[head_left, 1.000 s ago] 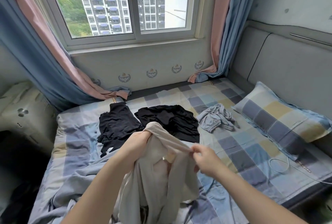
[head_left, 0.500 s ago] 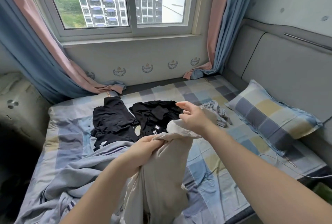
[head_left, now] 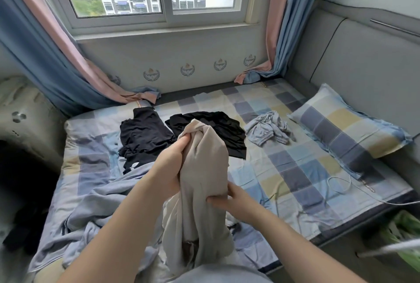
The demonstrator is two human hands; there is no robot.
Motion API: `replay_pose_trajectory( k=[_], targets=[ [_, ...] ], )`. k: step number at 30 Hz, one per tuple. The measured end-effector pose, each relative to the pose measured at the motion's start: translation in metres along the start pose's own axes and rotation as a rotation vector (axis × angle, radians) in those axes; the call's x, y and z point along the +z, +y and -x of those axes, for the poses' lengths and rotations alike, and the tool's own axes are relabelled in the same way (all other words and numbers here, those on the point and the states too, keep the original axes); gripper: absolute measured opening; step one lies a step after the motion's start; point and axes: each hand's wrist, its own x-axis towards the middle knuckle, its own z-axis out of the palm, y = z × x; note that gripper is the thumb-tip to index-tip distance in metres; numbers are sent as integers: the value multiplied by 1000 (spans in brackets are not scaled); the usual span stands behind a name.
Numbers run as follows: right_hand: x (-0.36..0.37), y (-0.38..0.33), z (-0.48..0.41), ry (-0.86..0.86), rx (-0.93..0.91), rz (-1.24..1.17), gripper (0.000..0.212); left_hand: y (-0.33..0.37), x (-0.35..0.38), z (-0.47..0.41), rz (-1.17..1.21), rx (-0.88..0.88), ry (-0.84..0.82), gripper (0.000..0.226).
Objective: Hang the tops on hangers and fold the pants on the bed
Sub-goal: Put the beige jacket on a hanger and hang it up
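While the left hand (head_left: 169, 164) grips the beige garment (head_left: 204, 173) near its top, the right hand (head_left: 229, 201) pinches its side. Two black garments (head_left: 145, 135) lie toward the bed's (head_left: 295, 169) far edge.

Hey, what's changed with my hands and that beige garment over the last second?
The right hand let go near the top, reached forward open, then came back lower and gripped the beige garment midway down. The left hand kept its grip up top. The black clothes and grey garment stayed put.
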Motion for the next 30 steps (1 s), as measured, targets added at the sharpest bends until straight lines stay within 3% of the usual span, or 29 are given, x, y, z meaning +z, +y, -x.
replay_pose_trajectory(
  k=[2, 4, 8, 13, 14, 17, 20, 21, 23, 25, 27, 30],
  targets=[
    [4, 3, -4, -5, 0, 54, 6, 3, 0, 0, 46, 10, -8, 37],
    [2, 4, -7, 28, -21, 27, 21, 8, -2, 1, 69, 19, 12, 38],
    [-21, 0, -9, 246, -95, -21, 25, 13, -25, -10, 3, 109, 148, 29],
    [-63, -41, -4, 358, -232, -5, 31, 3, -44, -13, -447, 70, 222, 11],
    [-66, -53, -2, 344, -261, 13, 31, -1, -42, -11, -491, 82, 213, 20],
    [-70, -87, 8, 243, -368, 43, 32, -11, -32, -9, -642, 178, 106, 81],
    [-62, -118, 21, 125, -479, 125, 37, -23, -16, -9, -935, 391, -86, 103],
    [-59, -126, 24, 93, -508, 136, 37, -27, -10, -11, -959, 454, -170, 95],
    [-53, -136, 31, 79, -558, 134, 37, -33, 3, -9, -874, 503, -320, 52],
    [-51, -138, 34, 134, -581, 93, 23, -36, 9, -10, -863, 555, -292, 7],
    [-52, -129, 36, 144, -549, -22, 10, -37, 7, -10, -829, 581, -178, 20],
    [-57, -95, 32, 107, -403, 7, 53, -33, 2, -7, -612, 496, -66, 26]
  ],
)
